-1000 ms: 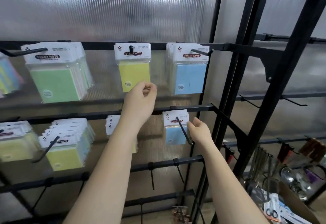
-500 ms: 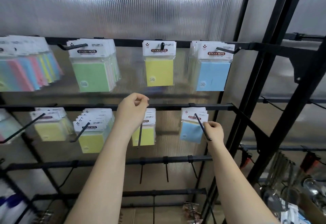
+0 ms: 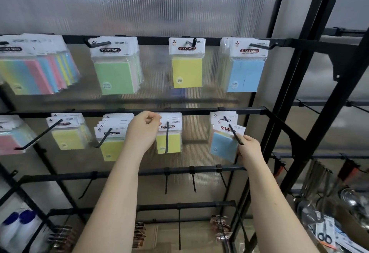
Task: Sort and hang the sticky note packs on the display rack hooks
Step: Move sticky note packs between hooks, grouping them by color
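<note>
— Where is the person's right hand [image 3: 248, 149]?

— At the tip of the second-row hook [image 3: 235, 134] on the right, gripping the lower edge of a tilted blue sticky note pack [image 3: 223, 145] that is threaded on that hook.

— And the left hand [image 3: 143, 131]?

— Raised beside the yellow sticky note pack [image 3: 169, 141] on the neighbouring hook, fingers curled. It seems to pinch that pack's white header, though the fingertips are hard to make out.

— The top rail [image 3: 151, 40]?

— Green, yellow and blue packs hang there, well apart.
</note>
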Tool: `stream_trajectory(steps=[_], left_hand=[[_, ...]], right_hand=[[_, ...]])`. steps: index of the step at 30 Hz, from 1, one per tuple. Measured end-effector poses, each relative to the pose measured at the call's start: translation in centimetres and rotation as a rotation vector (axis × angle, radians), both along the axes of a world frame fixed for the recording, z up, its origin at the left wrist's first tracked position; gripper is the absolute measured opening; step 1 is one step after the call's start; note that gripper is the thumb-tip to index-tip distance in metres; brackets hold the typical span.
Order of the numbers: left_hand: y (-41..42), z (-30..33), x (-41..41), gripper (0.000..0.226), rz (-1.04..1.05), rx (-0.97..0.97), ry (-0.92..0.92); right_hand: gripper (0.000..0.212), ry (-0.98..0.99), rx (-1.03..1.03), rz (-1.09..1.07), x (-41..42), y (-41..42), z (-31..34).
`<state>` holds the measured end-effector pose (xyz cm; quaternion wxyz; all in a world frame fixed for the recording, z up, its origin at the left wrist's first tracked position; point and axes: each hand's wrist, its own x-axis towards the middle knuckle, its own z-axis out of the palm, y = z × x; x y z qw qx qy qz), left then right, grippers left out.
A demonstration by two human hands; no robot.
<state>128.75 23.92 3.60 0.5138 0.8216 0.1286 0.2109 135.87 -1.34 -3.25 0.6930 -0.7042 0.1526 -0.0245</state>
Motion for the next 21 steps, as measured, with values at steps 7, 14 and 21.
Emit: stream_trajectory(steps=[7, 14, 21], left_hand=[[0.7, -4.6, 1.1, 0.016, 0.055, -0.093, 0.129], [0.5, -6.1, 2.4, 0.045, 0.079, -0.097, 0.251], [0.0, -7.2, 4.4, 0.035, 0.021, -0.090, 0.218]], right_hand=[[0.018, -0.036, -0.126, -0.055, -2.6, -0.5, 0.5], [0.032, -0.080, -0.456, -0.056, -4.7, -1.0, 2.7], [0.040, -0.091, -0.670, -0.014, -6.6, -1.4, 4.4]])
